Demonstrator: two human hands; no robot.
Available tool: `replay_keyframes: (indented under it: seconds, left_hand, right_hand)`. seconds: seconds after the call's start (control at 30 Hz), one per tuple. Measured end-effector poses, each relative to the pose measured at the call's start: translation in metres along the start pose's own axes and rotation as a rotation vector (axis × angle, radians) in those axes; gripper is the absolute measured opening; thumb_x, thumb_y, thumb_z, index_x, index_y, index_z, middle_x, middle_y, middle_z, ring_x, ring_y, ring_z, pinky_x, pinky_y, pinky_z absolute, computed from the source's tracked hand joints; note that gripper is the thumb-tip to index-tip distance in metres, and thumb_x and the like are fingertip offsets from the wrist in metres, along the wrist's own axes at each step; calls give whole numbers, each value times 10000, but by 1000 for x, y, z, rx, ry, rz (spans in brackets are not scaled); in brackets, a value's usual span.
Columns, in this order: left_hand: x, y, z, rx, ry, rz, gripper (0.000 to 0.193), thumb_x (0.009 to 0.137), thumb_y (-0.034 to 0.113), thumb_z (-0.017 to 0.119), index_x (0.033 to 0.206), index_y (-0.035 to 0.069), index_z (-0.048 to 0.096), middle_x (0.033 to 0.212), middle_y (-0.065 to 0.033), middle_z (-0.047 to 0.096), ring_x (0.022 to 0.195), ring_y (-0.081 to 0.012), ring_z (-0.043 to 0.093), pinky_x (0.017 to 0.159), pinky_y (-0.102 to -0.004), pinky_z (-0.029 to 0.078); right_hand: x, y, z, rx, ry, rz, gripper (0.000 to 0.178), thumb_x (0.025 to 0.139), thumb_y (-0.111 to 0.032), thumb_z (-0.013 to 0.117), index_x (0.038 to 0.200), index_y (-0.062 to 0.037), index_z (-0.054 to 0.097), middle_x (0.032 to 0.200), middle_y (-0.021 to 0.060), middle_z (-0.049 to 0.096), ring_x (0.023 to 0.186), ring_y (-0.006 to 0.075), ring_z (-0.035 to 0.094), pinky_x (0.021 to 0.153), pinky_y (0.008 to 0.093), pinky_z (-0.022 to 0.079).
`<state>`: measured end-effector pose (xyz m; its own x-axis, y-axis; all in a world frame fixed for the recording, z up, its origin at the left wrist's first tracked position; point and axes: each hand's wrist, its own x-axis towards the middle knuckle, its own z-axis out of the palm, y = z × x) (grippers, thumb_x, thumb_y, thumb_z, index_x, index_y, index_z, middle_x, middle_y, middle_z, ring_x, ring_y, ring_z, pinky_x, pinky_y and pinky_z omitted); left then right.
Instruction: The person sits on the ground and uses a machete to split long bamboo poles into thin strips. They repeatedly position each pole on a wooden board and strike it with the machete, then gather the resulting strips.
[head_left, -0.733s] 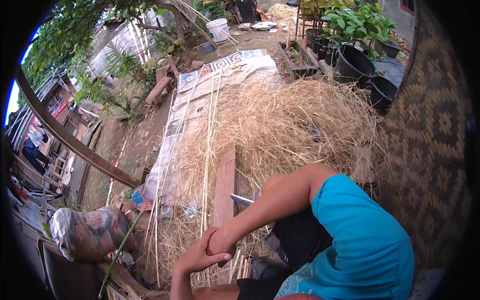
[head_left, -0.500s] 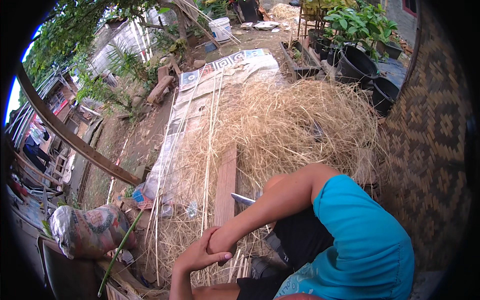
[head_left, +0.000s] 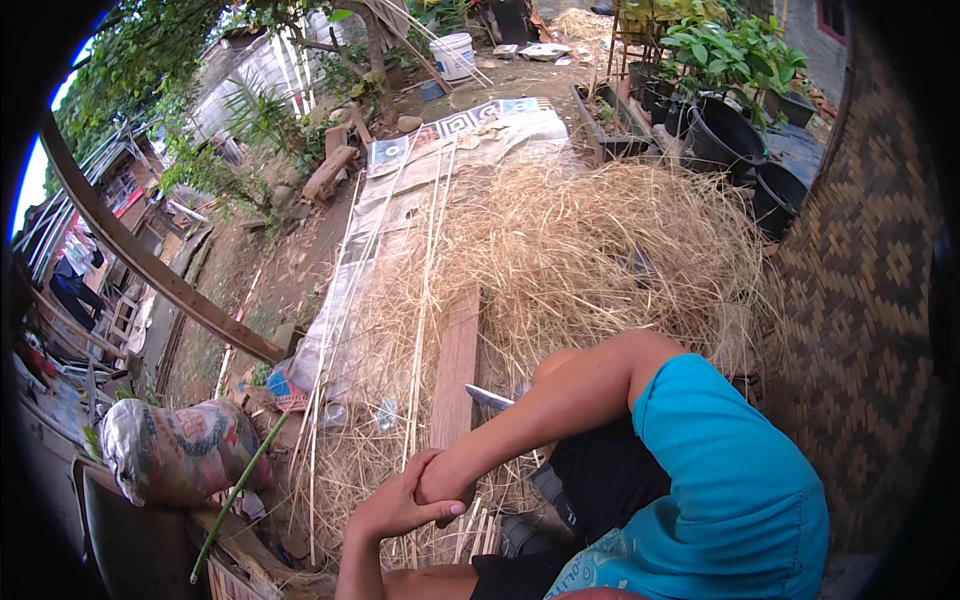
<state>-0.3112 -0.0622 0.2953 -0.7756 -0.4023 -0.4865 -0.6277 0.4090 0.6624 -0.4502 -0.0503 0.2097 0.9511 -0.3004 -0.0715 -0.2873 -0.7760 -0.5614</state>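
My left hand (head_left: 405, 503) is closed around my right wrist (head_left: 440, 482), its thumb lying along the near side. My right forearm slants across in front of me, and the fingers of my right hand are hidden. Beyond the forearm a knife blade (head_left: 487, 397) sticks out; its handle is out of sight. A brown wooden plank (head_left: 457, 350) runs away from my hands over the shavings. Long pale bamboo strips (head_left: 430, 270) lie to its left. Several short strips (head_left: 478, 530) are close beside my left hand, near my legs.
A large heap of straw-coloured shavings (head_left: 600, 240) covers much of a ground sheet (head_left: 375, 200). At the left are a stuffed sack (head_left: 180, 450), a green stick (head_left: 235, 500) and a slanting wooden pole (head_left: 150, 260). Black plant pots (head_left: 725, 140) and a woven wall (head_left: 860, 330) are at the right.
The view has shifted slightly, so the surroundings sit a little lower and farther right. My hands keep the same hold.
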Motion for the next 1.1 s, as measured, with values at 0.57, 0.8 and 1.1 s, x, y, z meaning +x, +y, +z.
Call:
replay_keyframes:
  seconds: [0.57,0.8,1.1]
  left_hand:
    - [1,1,-1,-20,-9,-10,1132,699,706,806,1517,78,338,1299,-302,588,1229,-423,594,1021,-479,482]
    - [2,-1,-1,-28,-21,-23,1145,692,709,808,1528,90,330,1312,-299,584,1239,-420,589,1024,-478,482]
    - [3,-1,-1,-17,-18,-24,1148,695,707,808,1528,79,330,1317,-299,581,1241,-422,587,1028,-480,481]
  right_hand:
    - [-12,-11,-17,12,-72,18,408,973,-313,629,1128,61,675,1156,255,674,1134,394,620,1011,484,470]
    - [-15,-15,-21,19,-83,18,405,972,-307,627,1126,64,673,1155,257,675,1132,394,622,1013,483,470]
    - [-24,-25,-32,40,-99,53,395,962,-306,627,1099,60,683,1126,253,682,1107,387,629,985,485,477]
